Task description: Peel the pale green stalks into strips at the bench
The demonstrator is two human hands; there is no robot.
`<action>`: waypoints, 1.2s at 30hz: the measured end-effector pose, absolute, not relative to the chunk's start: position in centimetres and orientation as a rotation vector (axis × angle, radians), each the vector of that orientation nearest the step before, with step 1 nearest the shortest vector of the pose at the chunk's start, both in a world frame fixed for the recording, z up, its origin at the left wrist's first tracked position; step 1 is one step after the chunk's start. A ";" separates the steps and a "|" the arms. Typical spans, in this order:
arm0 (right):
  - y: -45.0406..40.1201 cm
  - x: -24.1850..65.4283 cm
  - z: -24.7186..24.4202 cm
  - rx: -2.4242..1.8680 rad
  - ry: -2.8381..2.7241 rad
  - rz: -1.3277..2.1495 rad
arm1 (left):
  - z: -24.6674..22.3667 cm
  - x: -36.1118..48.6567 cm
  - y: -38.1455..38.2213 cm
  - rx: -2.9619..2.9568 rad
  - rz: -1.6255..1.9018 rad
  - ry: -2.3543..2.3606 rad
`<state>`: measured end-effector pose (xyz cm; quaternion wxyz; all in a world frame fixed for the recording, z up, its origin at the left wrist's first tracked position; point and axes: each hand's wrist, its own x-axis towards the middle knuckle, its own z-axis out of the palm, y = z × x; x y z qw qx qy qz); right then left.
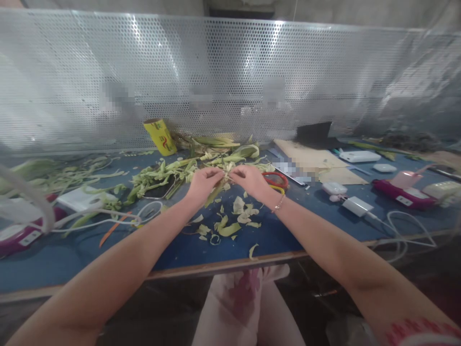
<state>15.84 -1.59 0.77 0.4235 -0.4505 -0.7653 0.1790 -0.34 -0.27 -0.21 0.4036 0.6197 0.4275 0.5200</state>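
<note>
Near the middle of the blue table, my left hand (206,183) and my right hand (252,179) face each other, fingertips close together. Both are closed in a pinch on a small pale flower bud (227,169), whose fine detail is blurred. Green stems and leaves (154,179) lie in a heap to the left of and behind my hands. Torn pale-green petals (228,228) are scattered on the table in front of them. Red and yellow rings (279,179) lie just right of my right wrist.
A perforated metal screen (223,62) stands behind the blue table (230,254). A yellow roll (160,137) leans there. At the right are brown cardboard (313,156), a white charger (357,206), cables and a purple power strip (404,194); another purple strip (27,240) lies left.
</note>
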 end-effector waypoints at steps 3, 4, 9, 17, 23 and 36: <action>-1.7 16.0 0.8 -1.118 -1.917 0.432 | 0.5 -0.5 -0.4 1.517 1.282 1.051; -1.7 16.1 0.8 -1.115 -1.921 0.427 | 0.6 -0.6 -0.4 1.508 1.264 1.039; -1.6 16.1 0.7 -1.083 -1.888 0.480 | 0.8 -1.0 -0.1 1.502 1.225 0.997; -1.7 15.7 0.7 -1.059 -1.686 0.660 | 0.9 -0.9 -0.1 1.468 1.262 0.943; -0.8 16.0 0.0 -0.969 -1.663 0.693 | 1.1 -0.9 -0.2 1.467 1.256 0.911; -0.9 16.2 0.0 -0.866 -1.677 0.696 | 0.8 -0.8 -0.1 1.630 1.394 0.966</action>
